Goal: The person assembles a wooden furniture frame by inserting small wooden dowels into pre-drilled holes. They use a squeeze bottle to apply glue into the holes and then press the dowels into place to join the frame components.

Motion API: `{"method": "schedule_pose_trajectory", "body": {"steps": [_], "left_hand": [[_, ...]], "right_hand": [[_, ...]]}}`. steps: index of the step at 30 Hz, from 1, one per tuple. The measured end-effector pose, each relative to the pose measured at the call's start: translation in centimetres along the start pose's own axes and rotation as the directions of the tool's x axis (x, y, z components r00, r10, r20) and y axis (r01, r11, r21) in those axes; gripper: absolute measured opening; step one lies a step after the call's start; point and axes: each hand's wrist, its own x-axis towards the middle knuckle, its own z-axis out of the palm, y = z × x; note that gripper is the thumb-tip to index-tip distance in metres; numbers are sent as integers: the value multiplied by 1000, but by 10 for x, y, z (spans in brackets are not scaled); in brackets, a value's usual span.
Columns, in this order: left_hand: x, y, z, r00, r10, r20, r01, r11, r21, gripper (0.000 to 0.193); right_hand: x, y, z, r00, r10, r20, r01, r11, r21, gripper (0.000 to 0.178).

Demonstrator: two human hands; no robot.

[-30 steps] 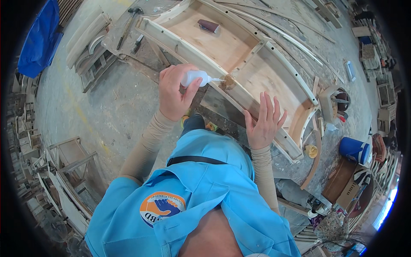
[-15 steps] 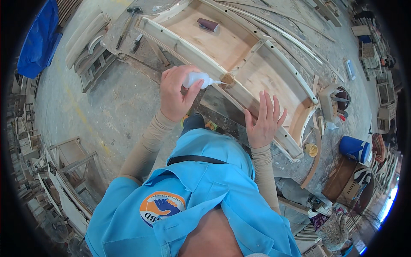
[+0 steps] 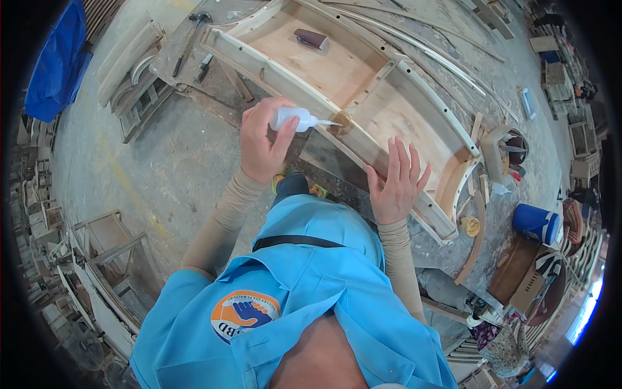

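My left hand (image 3: 264, 139) is closed around a small white squeeze bottle (image 3: 284, 120), tipped on its side with its thin nozzle pointing right. The nozzle's tip is at a brown patch of sawdust or filler (image 3: 339, 125) on the near rail of a curved wooden frame (image 3: 278, 72). Whether the tip touches the patch I cannot tell. My right hand (image 3: 396, 188) rests with fingers spread on the same rail, farther right, holding nothing. The frame has a divider and pale plywood panels. A roll of brown sandpaper (image 3: 311, 39) lies inside its far-left section.
A hammer (image 3: 189, 45) and a brush-like or bladed tool (image 3: 204, 68) lie left of the frame. To the right are a small tub of yellowish paste (image 3: 470, 225), a curved wood strip (image 3: 478, 243) and a blue cylindrical container (image 3: 536, 223). Stacked curved wooden parts (image 3: 139, 78) stand at the left.
The bottle in my left hand has shifted slightly left and its nozzle now lies more level. My right hand stays on the rail. The whole view has moved a little.
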Motion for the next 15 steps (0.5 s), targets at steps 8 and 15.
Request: {"method": "schedule_pose_trajectory", "body": {"steps": [8, 15], "left_hand": [[3, -15, 13, 993, -112, -42, 104, 984, -146, 17], [4, -40, 7, 879, -461, 119, 416, 623, -663, 36]], "right_hand": [[1, 12, -17, 999, 24, -22, -17, 961, 274, 62], [61, 156, -74, 914, 271, -303, -201, 949, 242, 13]]}}
